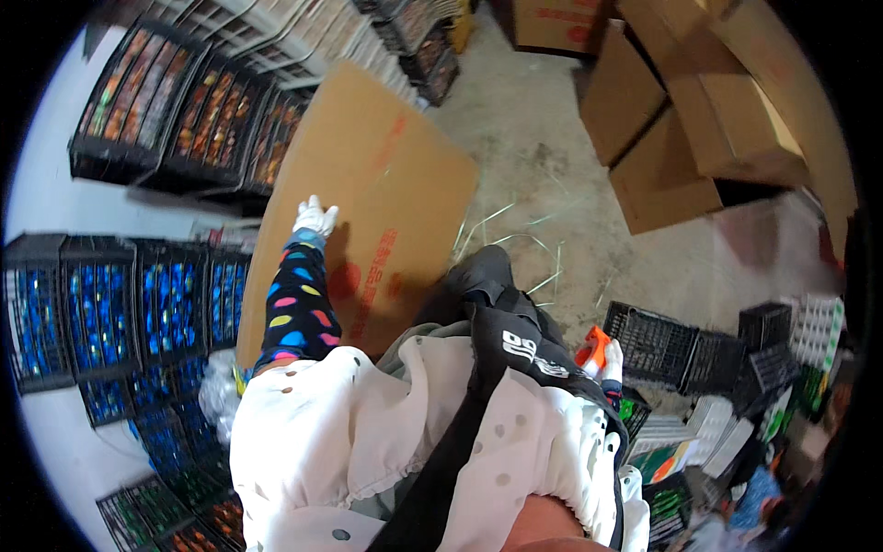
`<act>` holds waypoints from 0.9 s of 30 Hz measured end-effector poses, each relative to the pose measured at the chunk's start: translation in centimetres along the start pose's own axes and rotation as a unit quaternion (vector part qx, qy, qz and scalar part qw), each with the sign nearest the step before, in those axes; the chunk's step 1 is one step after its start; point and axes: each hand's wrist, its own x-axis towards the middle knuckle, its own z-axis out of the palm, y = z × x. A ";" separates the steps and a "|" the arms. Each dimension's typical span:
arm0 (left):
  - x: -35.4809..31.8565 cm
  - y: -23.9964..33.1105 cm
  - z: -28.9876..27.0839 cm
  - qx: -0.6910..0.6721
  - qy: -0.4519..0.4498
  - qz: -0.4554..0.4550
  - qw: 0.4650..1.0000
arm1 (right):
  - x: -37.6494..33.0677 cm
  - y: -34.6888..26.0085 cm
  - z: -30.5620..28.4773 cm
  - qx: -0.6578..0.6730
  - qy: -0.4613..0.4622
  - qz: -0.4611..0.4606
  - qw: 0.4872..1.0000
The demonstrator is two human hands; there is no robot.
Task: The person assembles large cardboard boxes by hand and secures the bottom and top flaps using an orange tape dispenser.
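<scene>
A large brown cardboard carton [368,193] with red print stands at my left, its broad face toward me. On its upper left part lies my left hand [316,217], in a white glove with the fingers spread. A dark sleeve with coloured spots covers that forearm. Low at my right side, my right hand [611,361], also white-gloved, is closed on a bright orange object [595,346]. Its exact kind is too small and partly covered to make out. My clothing hides most of the right arm.
Black crates [147,294] filled with blue-wrapped items are stacked at the left, with more crates [221,110] above. Empty cartons [667,170] lie at the far right. Loose pale straps [556,267] litter the concrete floor [524,129]. Black crates [648,336] stand at the right.
</scene>
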 end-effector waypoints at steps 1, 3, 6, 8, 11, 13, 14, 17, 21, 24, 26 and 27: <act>-0.9 -1.2 0.9 0.013 0.012 -0.004 1.000 | 1.0 0.1 -1.4 -0.042 -0.029 0.008 0.999; -1.7 -3.5 1.4 0.047 0.032 -0.012 0.998 | 0.3 0.4 1.2 -0.126 0.038 -0.009 0.991; -1.2 -6.8 0.5 0.078 0.023 -0.023 0.996 | -0.2 0.1 5.8 -0.174 0.029 0.016 0.984; -0.1 -8.8 -0.6 0.096 0.046 -0.028 0.994 | -0.4 0.1 7.8 -0.144 0.020 0.023 0.989; 1.7 -12.1 -0.8 0.109 0.074 -0.045 0.990 | -2.3 -1.2 13.5 -0.156 0.019 0.021 0.987; 2.2 -14.3 0.2 0.103 0.104 -0.080 0.986 | -4.8 -2.3 18.8 -0.150 0.010 0.037 0.988; 2.9 -13.2 0.5 0.115 0.122 -0.067 0.984 | -3.6 -1.8 17.7 -0.189 0.012 0.003 0.982; 1.5 -12.7 1.9 0.155 0.174 -0.054 0.971 | -3.5 -0.1 20.4 -0.137 -0.001 0.014 0.990; 0.9 -13.5 2.3 0.161 0.270 0.016 0.949 | -2.8 3.9 20.8 -0.073 -0.008 0.008 0.997; -0.2 -12.7 1.9 0.160 0.241 0.061 0.955 | -2.0 6.6 20.5 -0.094 -0.016 -0.004 0.995; -0.7 -14.3 1.8 0.147 0.243 0.083 0.955 | -2.4 8.0 21.3 -0.098 -0.029 0.002 0.995; -0.7 -14.4 1.7 0.137 0.243 0.099 0.955 | -2.6 8.4 21.2 -0.095 -0.028 0.001 0.995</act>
